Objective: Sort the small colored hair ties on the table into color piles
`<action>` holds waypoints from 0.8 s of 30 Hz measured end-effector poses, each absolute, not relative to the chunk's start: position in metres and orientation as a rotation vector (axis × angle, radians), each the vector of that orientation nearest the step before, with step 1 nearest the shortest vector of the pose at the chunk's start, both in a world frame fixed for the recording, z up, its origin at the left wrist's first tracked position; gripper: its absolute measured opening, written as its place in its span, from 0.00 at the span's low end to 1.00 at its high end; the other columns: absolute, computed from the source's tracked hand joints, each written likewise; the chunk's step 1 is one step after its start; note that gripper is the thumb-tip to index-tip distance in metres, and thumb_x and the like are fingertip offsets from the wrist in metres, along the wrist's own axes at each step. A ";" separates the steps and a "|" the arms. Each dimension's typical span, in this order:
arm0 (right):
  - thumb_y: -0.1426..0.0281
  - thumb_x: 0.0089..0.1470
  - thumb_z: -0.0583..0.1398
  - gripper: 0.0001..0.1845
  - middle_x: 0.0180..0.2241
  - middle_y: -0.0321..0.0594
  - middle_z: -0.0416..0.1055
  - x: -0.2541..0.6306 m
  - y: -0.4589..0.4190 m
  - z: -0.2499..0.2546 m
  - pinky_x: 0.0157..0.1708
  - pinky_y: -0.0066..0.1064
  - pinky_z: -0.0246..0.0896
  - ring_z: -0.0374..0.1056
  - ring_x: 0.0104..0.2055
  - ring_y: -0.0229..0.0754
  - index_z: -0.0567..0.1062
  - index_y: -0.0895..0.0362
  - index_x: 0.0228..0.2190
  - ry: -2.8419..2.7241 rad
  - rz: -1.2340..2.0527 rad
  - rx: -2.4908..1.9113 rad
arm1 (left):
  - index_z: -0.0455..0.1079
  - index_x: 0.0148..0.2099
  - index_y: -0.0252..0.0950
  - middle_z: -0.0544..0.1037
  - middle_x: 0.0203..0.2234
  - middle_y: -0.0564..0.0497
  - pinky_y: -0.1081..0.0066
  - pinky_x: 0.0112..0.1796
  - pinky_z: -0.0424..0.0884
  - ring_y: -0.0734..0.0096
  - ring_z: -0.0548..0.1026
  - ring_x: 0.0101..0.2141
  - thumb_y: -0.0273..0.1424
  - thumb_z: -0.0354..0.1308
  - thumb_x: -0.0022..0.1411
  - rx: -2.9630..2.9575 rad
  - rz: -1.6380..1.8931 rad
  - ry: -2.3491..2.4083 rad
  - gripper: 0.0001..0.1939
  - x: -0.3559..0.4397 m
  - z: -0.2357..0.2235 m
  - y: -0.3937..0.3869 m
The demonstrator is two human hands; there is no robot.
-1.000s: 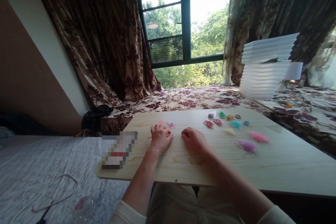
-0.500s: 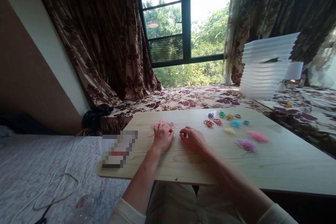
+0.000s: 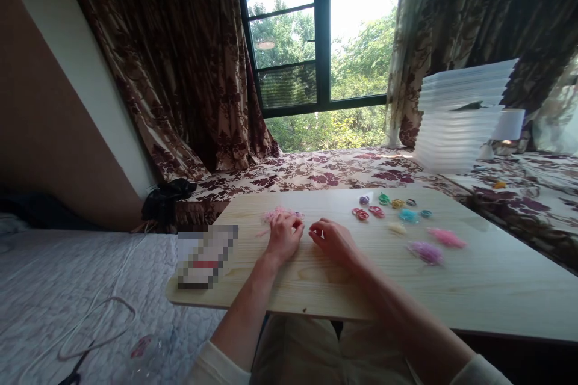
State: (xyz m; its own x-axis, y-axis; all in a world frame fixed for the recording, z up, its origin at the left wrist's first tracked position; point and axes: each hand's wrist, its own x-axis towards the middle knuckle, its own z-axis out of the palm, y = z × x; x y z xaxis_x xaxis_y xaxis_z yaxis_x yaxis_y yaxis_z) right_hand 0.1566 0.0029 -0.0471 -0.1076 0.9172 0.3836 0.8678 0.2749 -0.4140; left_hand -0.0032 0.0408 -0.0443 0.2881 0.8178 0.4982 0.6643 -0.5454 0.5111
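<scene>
Pixelated box (image 3: 208,257) at left end of worktop (image 3: 406,289), then pink pile (image 3: 276,215) just beyond the left hand (image 3: 285,236), whose grip has thumb and fingertips curled close, can't tell if anything is held. Right hand (image 3: 332,239) near it, a small gap between, grip curled too, contents unclear; further right lie red bundles (image 3: 361,213), a green bundle (image 3: 383,199), a blue bundle (image 3: 409,215), a cream bundle (image 3: 397,228), a purple pile (image 3: 426,252) and a bright pink pile (image 3: 447,237).
</scene>
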 end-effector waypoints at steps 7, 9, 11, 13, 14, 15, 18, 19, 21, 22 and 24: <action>0.66 0.57 0.53 0.13 0.32 0.37 0.73 0.157 0.004 -0.047 0.32 0.26 0.54 0.65 0.29 0.34 0.77 0.54 0.32 -1.956 0.107 -1.574 | 0.73 0.31 0.38 0.77 0.30 0.51 0.61 0.49 0.64 0.65 0.71 0.40 0.28 0.56 0.57 2.346 1.081 1.299 0.05 -0.003 -0.046 0.043; 0.67 0.58 0.53 0.13 0.32 0.37 0.73 0.157 0.004 -0.046 0.32 0.26 0.54 0.65 0.29 0.34 0.77 0.54 0.32 -1.952 0.112 -1.575 | 0.73 0.31 0.38 0.77 0.30 0.51 0.62 0.48 0.64 0.65 0.71 0.40 0.28 0.56 0.57 2.336 1.092 1.312 0.05 -0.003 -0.046 0.043; 0.67 0.58 0.52 0.14 0.32 0.37 0.73 0.157 0.004 -0.046 0.32 0.26 0.54 0.66 0.30 0.35 0.77 0.54 0.32 -1.947 0.109 -1.581 | 0.73 0.31 0.38 0.77 0.30 0.51 0.62 0.48 0.65 0.65 0.71 0.40 0.28 0.56 0.57 2.333 1.093 1.313 0.05 -0.004 -0.046 0.044; 0.66 0.58 0.52 0.14 0.32 0.37 0.73 0.158 0.004 -0.047 0.32 0.26 0.54 0.66 0.30 0.35 0.77 0.54 0.32 -1.937 0.095 -1.596 | 0.73 0.31 0.38 0.77 0.30 0.51 0.63 0.48 0.65 0.66 0.71 0.40 0.27 0.55 0.57 2.337 1.091 1.312 0.06 -0.005 -0.046 0.045; 0.66 0.58 0.52 0.14 0.32 0.37 0.73 0.158 0.005 -0.047 0.32 0.26 0.54 0.66 0.31 0.36 0.77 0.54 0.32 -1.929 0.087 -1.606 | 0.73 0.31 0.38 0.77 0.30 0.51 0.63 0.48 0.65 0.66 0.71 0.40 0.27 0.55 0.57 2.344 1.093 1.323 0.06 -0.005 -0.046 0.046; 0.67 0.58 0.52 0.14 0.32 0.37 0.73 0.159 0.005 -0.048 0.32 0.26 0.54 0.66 0.31 0.36 0.77 0.54 0.32 -1.921 0.083 -1.616 | 0.73 0.31 0.38 0.77 0.30 0.51 0.63 0.48 0.64 0.66 0.71 0.40 0.27 0.55 0.57 2.354 1.096 1.346 0.06 -0.006 -0.047 0.046; 0.67 0.58 0.52 0.14 0.32 0.37 0.74 0.159 0.006 -0.048 0.33 0.26 0.54 0.66 0.31 0.36 0.78 0.54 0.33 -1.912 0.093 -1.638 | 0.73 0.30 0.39 0.77 0.32 0.50 0.61 0.50 0.62 0.64 0.70 0.41 0.27 0.55 0.57 2.396 1.087 1.466 0.06 -0.008 -0.049 0.048; 0.67 0.58 0.52 0.14 0.32 0.37 0.74 0.159 0.006 -0.048 0.33 0.26 0.54 0.66 0.31 0.35 0.78 0.53 0.33 -1.914 0.098 -1.640 | 0.73 0.30 0.39 0.77 0.32 0.50 0.60 0.50 0.61 0.63 0.70 0.43 0.27 0.55 0.56 2.415 1.070 1.505 0.06 -0.009 -0.050 0.049; 0.66 0.58 0.52 0.15 0.32 0.37 0.74 0.159 0.006 -0.048 0.32 0.26 0.54 0.66 0.30 0.35 0.78 0.53 0.33 -1.916 0.101 -1.644 | 0.74 0.29 0.40 0.77 0.33 0.49 0.58 0.52 0.60 0.61 0.68 0.45 0.27 0.55 0.56 2.455 1.015 1.559 0.07 -0.011 -0.051 0.050; 0.66 0.58 0.52 0.15 0.32 0.37 0.74 0.159 0.006 -0.048 0.32 0.26 0.53 0.66 0.30 0.35 0.78 0.53 0.32 -1.914 0.101 -1.647 | 0.74 0.29 0.40 0.77 0.33 0.48 0.57 0.52 0.59 0.60 0.68 0.46 0.27 0.55 0.57 2.473 0.986 1.575 0.07 -0.012 -0.051 0.050; 0.66 0.58 0.52 0.15 0.32 0.37 0.74 0.159 0.007 -0.048 0.32 0.26 0.53 0.66 0.30 0.35 0.78 0.53 0.32 -1.915 0.101 -1.652 | 0.75 0.30 0.41 0.78 0.34 0.48 0.57 0.53 0.58 0.59 0.66 0.48 0.27 0.55 0.58 2.492 0.959 1.588 0.08 -0.013 -0.052 0.050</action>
